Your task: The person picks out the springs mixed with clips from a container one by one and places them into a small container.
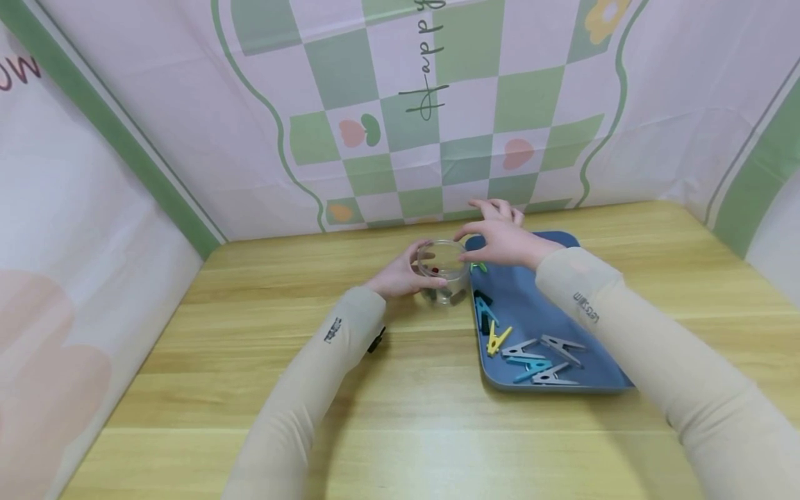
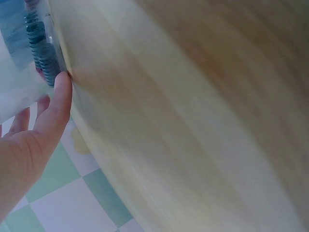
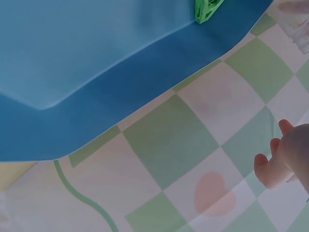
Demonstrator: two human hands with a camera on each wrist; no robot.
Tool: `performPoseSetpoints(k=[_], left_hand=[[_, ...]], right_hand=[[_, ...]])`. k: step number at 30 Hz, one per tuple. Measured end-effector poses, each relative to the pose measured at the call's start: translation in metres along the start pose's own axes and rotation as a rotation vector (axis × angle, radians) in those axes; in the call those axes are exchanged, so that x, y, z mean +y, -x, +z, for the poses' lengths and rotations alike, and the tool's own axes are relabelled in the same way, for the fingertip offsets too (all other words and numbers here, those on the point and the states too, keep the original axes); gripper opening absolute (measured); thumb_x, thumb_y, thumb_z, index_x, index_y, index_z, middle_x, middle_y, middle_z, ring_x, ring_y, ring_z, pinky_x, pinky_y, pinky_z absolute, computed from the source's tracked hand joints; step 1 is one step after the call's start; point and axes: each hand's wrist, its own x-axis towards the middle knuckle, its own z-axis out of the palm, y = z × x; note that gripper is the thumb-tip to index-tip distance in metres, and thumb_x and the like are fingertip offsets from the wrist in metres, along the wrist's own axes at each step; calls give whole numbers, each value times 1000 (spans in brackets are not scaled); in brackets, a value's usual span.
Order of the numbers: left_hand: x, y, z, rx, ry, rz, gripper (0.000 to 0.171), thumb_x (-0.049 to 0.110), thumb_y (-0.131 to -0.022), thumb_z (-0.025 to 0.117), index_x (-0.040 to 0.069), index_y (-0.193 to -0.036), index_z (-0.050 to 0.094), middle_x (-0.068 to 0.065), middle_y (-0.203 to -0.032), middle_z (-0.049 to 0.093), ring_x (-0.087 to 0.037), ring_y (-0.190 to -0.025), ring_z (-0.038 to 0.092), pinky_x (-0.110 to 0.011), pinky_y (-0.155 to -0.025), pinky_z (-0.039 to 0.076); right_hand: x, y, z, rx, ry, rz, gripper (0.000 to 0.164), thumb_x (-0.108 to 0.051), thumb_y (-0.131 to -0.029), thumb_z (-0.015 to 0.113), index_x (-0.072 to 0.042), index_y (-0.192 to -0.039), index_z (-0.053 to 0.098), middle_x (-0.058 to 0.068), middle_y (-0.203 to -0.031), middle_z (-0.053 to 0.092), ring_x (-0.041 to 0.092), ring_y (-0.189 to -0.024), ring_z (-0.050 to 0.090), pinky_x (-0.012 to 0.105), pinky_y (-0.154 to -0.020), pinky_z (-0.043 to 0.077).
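Note:
My left hand [image 1: 403, 274] grips a round clear jar [image 1: 442, 295] from its left side, fingers behind and thumb in front. Through the wall show small dark pieces, with a red spot among them. Close up in the left wrist view, they look like dark green ridged pieces [image 2: 41, 46] by the thumb. My right hand [image 1: 500, 239] hovers between the jar's rim and the tray, fingers loosely bent and spread, nothing visible in them. Below it, a green clothespin [image 3: 206, 9] lies at the end of the blue tray [image 1: 521, 305].
Towards the tray's near end lie several clothespins: a yellow one [image 1: 497, 339], blue ones and grey ones. Dark pieces lie by its left wall. The wooden table [image 1: 387, 417] ends at a checkered cloth backdrop [image 1: 412, 167].

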Motion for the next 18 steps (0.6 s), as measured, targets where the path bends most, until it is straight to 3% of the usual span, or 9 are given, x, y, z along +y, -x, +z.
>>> performPoseSetpoints(k=[4,11,18], left_hand=[[5,4,0,-7,5,-2,86,8,-86,68,18,-152,13,-15,-154,23,-32,-130,43,-51,-96,40],[-11,-9,-1,18,-21,28,85,13,-85,71,23,-150,17,-12,-153,28,-28,-126,48,-40,-85,43],[-13,-11,-2,26,-34,38,85,14,-85,71,23,-150,17,-11,-152,29,-27,-124,50,-37,-81,44]], right_hand=[[0,1,-2,-7,1,1,37,-30,-86,70,-12,-118,65,23,-155,10,48,-137,-2,66,-101,1],[1,3,-5,-11,6,2,37,-30,-86,69,-12,-119,65,23,-155,10,48,-137,-2,66,-102,1],[2,5,-8,-8,4,2,36,-30,-86,70,-14,-118,65,23,-155,10,48,-137,-1,66,-101,2]])
